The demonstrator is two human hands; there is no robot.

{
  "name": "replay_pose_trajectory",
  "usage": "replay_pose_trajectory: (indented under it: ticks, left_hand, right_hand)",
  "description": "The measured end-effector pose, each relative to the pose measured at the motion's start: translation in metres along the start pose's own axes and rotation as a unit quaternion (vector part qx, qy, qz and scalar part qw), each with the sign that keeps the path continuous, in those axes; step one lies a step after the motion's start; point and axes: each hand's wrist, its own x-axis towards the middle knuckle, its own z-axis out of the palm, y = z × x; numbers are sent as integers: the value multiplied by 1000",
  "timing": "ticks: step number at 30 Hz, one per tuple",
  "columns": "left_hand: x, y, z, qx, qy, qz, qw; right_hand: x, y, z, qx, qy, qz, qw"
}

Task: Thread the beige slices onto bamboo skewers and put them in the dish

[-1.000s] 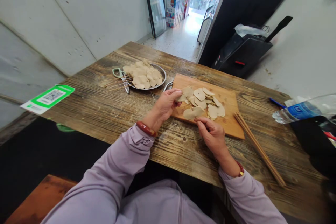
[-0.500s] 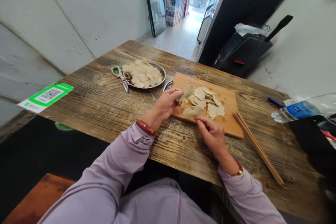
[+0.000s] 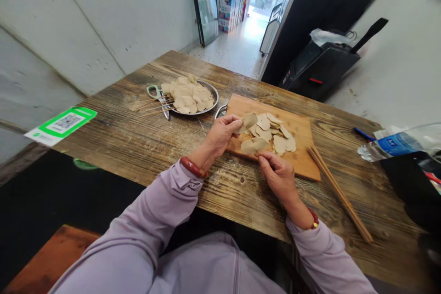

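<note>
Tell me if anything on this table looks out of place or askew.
Only small things. The water bottle lies on its side at the right end of the table, and the cutting board sits at a slant to the table edge. The left hand holds a slice; nothing looks spilled or broken.

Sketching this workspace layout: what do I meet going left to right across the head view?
Green QR label → scissors → metal plate of slices → cutting board with loose slices → bundle of skewers → water bottle.
</note>
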Motion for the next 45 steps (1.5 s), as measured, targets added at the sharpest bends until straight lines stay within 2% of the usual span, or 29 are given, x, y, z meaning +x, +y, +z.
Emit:
replay_pose_trajectory:
  ticks: [12, 22, 25, 30, 37, 45]
  left_hand:
    - [1, -2, 0, 48, 31, 48, 997]
    - [0, 2, 0, -30, 19, -37, 999]
    - [0, 2, 0, -29, 16, -43, 999]
    - [-1, -1, 1, -2, -2, -7, 1000]
    - [1, -3, 1, 28, 25, 49, 998]
    - [4, -7, -1, 56, 26, 86, 994]
  right_hand:
    - [0, -2, 1, 32, -18, 35, 999]
    - [-1, 0, 1, 37, -19, 29, 999]
    - [-1, -1, 1, 33, -18, 27, 999]
    - [-1, -2, 1, 27, -16, 28, 999]
    - [-1, 0, 2, 33, -14, 40, 999]
    - [-1, -2, 1, 42, -13, 46, 998]
